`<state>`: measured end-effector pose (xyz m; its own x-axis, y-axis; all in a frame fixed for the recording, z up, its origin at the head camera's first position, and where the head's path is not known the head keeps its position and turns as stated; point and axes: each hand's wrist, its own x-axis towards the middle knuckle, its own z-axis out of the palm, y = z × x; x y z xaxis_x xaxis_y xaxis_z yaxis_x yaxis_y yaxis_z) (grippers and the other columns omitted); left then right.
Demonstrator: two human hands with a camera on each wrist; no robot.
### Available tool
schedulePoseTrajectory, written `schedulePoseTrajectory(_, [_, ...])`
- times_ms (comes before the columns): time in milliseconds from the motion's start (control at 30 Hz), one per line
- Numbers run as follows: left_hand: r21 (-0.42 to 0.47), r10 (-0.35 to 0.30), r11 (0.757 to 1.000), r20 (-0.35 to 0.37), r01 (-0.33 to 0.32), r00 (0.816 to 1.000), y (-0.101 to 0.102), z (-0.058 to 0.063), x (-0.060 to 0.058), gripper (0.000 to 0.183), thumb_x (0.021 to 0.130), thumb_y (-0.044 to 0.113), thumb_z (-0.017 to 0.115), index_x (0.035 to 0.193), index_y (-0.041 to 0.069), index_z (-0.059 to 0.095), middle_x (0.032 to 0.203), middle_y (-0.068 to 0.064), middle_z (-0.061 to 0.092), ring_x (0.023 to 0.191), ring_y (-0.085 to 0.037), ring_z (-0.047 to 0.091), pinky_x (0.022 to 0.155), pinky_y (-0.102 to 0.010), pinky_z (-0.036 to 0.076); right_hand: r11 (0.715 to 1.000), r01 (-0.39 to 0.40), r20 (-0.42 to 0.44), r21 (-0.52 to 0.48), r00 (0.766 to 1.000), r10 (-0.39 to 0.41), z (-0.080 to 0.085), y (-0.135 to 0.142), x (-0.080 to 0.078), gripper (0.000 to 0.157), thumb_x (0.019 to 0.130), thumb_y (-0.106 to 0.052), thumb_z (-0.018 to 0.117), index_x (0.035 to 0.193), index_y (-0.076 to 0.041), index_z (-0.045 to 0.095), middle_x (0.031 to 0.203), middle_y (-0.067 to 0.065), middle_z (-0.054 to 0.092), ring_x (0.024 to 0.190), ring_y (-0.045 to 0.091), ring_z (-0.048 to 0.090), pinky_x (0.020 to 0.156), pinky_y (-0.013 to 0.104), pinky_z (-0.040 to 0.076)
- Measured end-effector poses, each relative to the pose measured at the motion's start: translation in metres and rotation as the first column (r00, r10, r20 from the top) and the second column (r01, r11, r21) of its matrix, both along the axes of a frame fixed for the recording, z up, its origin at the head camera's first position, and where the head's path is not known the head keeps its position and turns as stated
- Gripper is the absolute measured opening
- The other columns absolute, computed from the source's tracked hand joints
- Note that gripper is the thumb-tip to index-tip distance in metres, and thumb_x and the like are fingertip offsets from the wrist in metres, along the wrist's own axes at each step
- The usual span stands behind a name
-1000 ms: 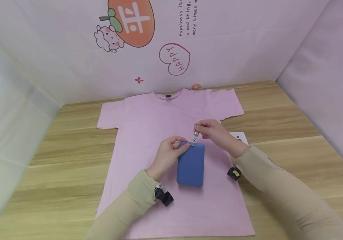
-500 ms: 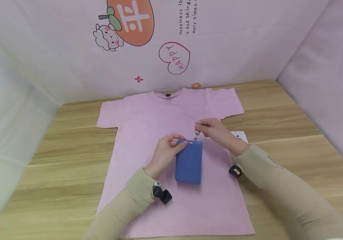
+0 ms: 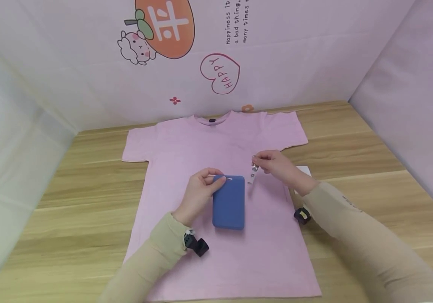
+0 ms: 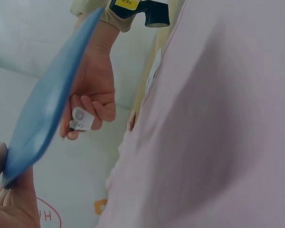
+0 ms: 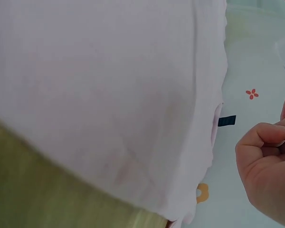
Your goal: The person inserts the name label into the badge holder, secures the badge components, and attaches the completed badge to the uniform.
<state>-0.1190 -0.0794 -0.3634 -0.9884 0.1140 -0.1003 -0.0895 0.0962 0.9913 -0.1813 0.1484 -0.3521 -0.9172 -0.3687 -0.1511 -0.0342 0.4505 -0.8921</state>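
Pinching blue holder point(image 3: 228, 206), clip point(image 3: 255, 168), hands point(image 3: 200, 187) point(image 3: 278, 167) apart; pink shirt point(image 3: 201, 147) beneath

On the white backdrop point(image 3: 296, 63) you can read "HAPPY" inside a red heart point(image 3: 220, 74) and, above it, "Happiness it", "a bad thing," and "many times".

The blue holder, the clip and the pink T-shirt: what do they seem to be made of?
Blue holder: perhaps plastic or faux leather, smooth and slightly glossy, with soft pale highlights.
Clip: likely shiny metal, judging by silvery glints; its dangling strap looks translucent, perhaps soft plastic.
Pink T-shirt: matte fabric, perhaps cotton; it shows soft wrinkles.
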Motion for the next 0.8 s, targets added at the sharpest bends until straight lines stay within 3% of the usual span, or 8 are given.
schedulePoseTrajectory(267, [-0.009,0.028,1.0,0.004,-0.028,1.0,-0.012,-0.001,0.0,0.017,0.087,0.005,0.064,0.103,-0.003,0.062,0.074,-0.003,0.071,0.059,-0.005,0.06,0.057,-0.019,0.046,0.998,0.009,0.035,0.056,0.999,-0.011,-0.008,0.007,-0.004,0.029,0.098,-0.019,0.049,0.1,0.007,0.061,0.062,-0.005,0.038,0.065,0.012,0.038,0.064,0.026,0.034])
schedulePoseTrajectory(800, [0.034,0.064,0.997,0.016,-0.065,0.998,-0.022,-0.004,-0.001,0.015,0.088,0.004,0.064,0.101,-0.003,0.061,0.068,0.007,0.068,0.057,-0.002,0.055,0.051,-0.016,0.039,0.988,-0.068,0.083,0.14,0.995,0.057,-0.021,0.006,-0.012,0.026,0.098,-0.021,0.051,0.095,0.002,0.063,0.065,-0.004,0.039,0.062,0.013,0.037,0.06,0.026,0.03])
